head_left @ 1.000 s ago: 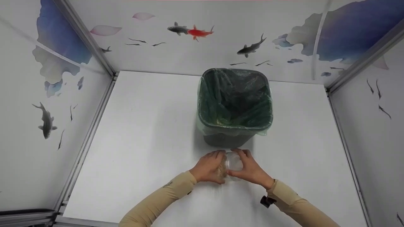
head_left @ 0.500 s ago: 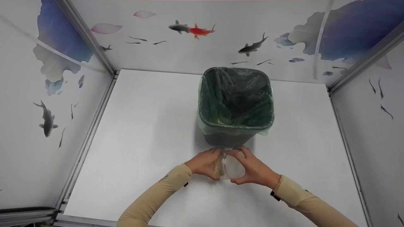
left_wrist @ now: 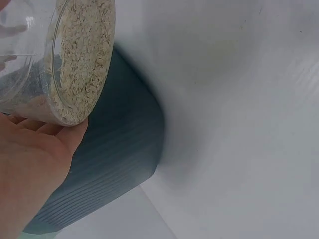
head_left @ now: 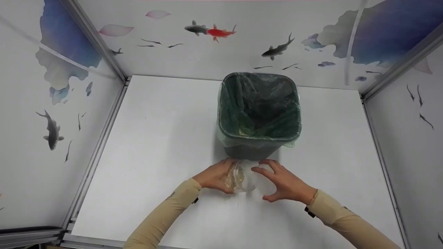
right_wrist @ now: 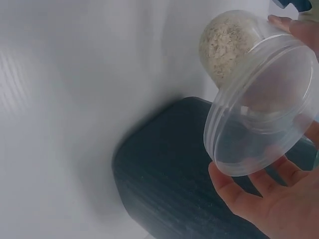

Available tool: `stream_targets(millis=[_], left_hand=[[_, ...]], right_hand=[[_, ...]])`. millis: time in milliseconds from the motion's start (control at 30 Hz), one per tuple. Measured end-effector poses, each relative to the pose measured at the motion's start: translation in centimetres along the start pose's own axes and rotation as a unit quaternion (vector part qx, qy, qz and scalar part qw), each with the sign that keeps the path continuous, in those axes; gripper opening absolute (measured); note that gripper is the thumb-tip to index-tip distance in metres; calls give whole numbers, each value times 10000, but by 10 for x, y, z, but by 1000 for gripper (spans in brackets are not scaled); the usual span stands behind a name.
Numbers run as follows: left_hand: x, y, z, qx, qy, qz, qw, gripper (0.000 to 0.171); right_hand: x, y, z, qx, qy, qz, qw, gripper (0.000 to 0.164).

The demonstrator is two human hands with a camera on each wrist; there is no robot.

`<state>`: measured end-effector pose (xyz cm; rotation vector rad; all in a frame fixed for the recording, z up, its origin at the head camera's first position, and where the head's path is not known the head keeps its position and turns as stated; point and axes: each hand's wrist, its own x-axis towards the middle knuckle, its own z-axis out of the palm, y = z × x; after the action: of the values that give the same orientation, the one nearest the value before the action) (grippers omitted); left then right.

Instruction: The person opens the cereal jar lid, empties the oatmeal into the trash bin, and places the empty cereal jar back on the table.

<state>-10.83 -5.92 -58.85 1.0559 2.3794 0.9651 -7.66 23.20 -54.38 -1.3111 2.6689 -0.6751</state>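
Observation:
My left hand (head_left: 215,175) grips a clear jar (left_wrist: 31,74) partly filled with pale flakes that look like oats (left_wrist: 84,55). The jar lies tipped on its side, mouth turned toward my right hand, with the flakes gathered at its base end. My right hand (head_left: 286,183) holds a round, see-through plastic lid (right_wrist: 264,107) by its edge, thumb and fingers spread around it. In the head view the lid sits just right of the jar's mouth; in the right wrist view it overlaps the jar. Both are in front of the dark bin.
The dark bin (head_left: 251,151), lined with a green transparent bag (head_left: 226,114), stands on the white table (head_left: 166,138) just beyond my hands. A little yellowish matter shows inside the bag. White panels printed with fish (head_left: 277,50) enclose the table at the back and sides.
The lid has come away from the jar's mouth. My left hand has shifted left with the jar, and my right hand has drawn right with the lid.

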Motion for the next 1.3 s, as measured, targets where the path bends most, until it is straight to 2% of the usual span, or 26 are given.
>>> stream_targets(millis=[100,233,433,633,833,1033,1300], left_hand=[[-4,0,-5,-114,72,-13,9999,100],[-11,2,-14,-97,167,-59,9998,98],[-20,2,-28,87,476,144,9987,100],[-28,4,-39,115,509,34,9986,101],[-35,6,-49,105,567,-3,9983,100],[-42,9,-59,147,688,-9,9975,101],[-52,13,-72,6,768,-175,9969,104]], right_hand=[[-3,9,-3,-27,-136,117,9998,90],[-11,25,-5,72,-349,523,9980,89],[-25,58,-2,225,-319,1095,9932,88],[-34,85,-4,603,-470,1905,9787,85],[-34,101,-5,620,-703,2491,9639,84],[-39,118,5,262,-924,2788,9555,86],[-55,140,19,121,-730,3190,9449,91]])
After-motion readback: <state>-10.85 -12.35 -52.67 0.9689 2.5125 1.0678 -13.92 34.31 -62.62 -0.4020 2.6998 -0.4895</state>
